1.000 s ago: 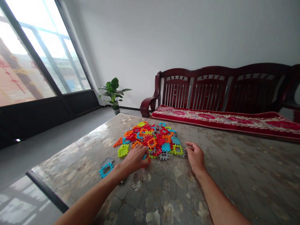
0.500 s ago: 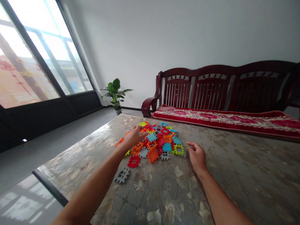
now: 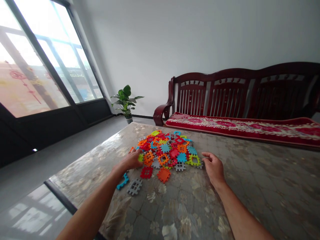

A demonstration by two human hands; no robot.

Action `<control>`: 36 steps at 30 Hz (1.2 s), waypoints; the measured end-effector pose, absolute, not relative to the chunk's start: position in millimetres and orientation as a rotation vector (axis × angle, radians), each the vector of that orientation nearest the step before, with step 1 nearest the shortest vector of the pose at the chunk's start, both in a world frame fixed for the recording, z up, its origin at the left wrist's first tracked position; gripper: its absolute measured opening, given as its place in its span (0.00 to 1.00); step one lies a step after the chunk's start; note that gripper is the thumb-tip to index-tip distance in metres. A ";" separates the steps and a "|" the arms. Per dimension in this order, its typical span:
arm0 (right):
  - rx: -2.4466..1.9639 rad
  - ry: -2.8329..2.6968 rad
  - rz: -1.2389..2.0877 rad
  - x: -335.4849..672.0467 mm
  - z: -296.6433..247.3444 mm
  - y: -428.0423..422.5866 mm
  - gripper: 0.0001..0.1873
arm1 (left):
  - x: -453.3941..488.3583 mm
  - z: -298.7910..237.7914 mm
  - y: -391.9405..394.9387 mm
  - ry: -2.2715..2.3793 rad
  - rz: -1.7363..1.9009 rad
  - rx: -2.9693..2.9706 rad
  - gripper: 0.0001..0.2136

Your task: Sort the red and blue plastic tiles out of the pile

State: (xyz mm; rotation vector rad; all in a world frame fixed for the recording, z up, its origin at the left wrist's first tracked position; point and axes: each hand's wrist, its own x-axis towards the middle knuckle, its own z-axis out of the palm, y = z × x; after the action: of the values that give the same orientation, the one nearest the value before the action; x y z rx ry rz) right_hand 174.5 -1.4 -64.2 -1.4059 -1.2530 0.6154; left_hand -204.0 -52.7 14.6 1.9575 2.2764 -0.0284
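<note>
A heap of flat plastic interlocking tiles (image 3: 168, 148) in red, orange, blue, green and grey lies on the table (image 3: 250, 186). My left hand (image 3: 130, 160) rests at the heap's left edge, fingers curled on a yellow-green tile (image 3: 141, 157). My right hand (image 3: 213, 166) lies on the table just right of the heap, fingers loosely curled, holding nothing I can see. Loose tiles lie nearer me: a red one (image 3: 146, 172), an orange one (image 3: 163, 174), a grey one (image 3: 134, 186) and a blue one (image 3: 122, 181) partly under my left forearm.
The table has a glossy flower-patterned top; its left edge (image 3: 62, 200) drops to a grey floor. A dark red wooden bench (image 3: 225, 96) with a red cushion stands behind the table. A potted plant (image 3: 125, 101) stands in the corner by large windows.
My left hand has pulled back from the top of the heap to its left edge. The orange tile now lies apart from the heap, and a blue tile shows by my forearm. My right hand barely moved.
</note>
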 end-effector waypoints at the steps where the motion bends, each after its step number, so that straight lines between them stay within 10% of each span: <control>1: -1.398 -1.255 0.616 174.5 -64.9 -1.0 0.19 | -205.0 14.6 -51.3 2.285 -0.027 1.956 0.28; 16: -1.391 -1.277 0.630 173.4 -69.2 0.9 0.18 | -201.3 23.4 -52.3 2.358 0.199 1.914 0.14; 28: -1.377 -1.261 0.633 172.9 -66.0 -1.1 0.16 | -155.7 55.5 9.6 2.144 0.921 1.834 0.26; 36: -1.395 -1.268 0.651 172.5 -65.8 -1.7 0.17 | -190.8 32.8 -54.9 2.165 0.472 1.982 0.20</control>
State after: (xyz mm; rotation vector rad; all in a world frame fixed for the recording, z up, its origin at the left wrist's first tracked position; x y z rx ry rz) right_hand 172.5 -1.7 -65.8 -1.3952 -1.2682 0.6515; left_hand -190.8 -54.9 32.8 1.9823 2.1652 0.4718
